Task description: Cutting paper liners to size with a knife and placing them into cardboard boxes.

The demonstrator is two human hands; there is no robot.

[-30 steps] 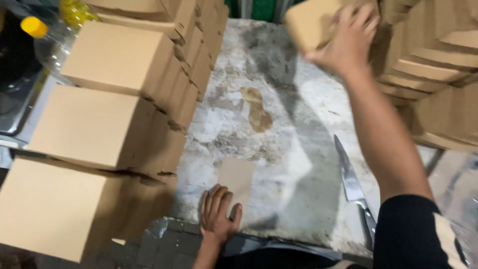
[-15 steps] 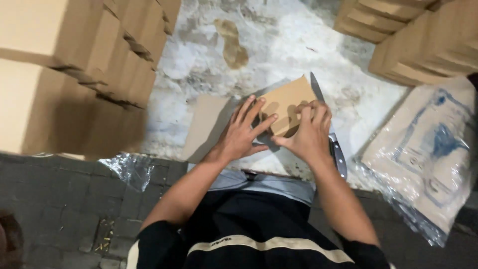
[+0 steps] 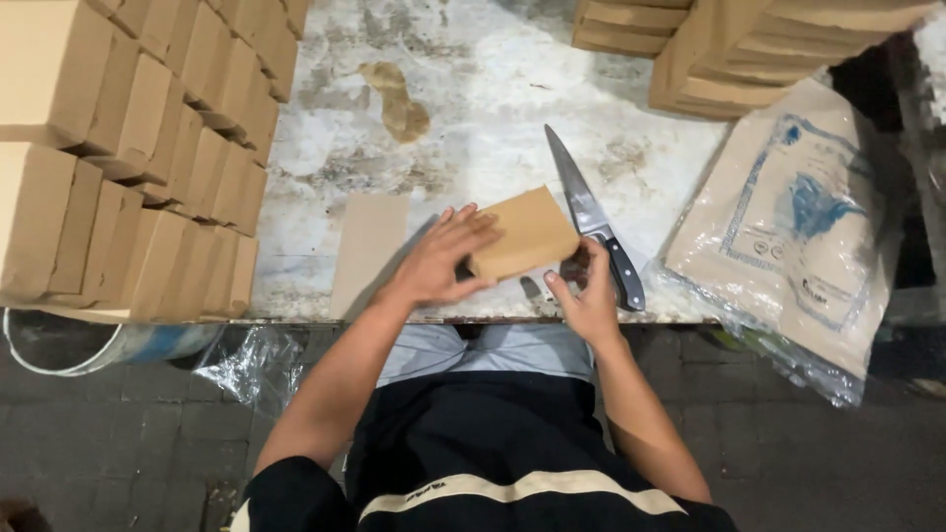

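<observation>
Hard overhead light on the work surface, darkness around it

The mottled white tabletop (image 3: 473,108) is brightly lit from above, nearly washed out in its pale patches, while the grey brick floor (image 3: 118,433) below sits dim. Glare streaks the steel blade of the black-handled knife (image 3: 581,202) and the clear plastic wrap over the printed paper sack (image 3: 798,227). Short soft shadows fall beneath the hands. The upper right corner is blurred.
</observation>
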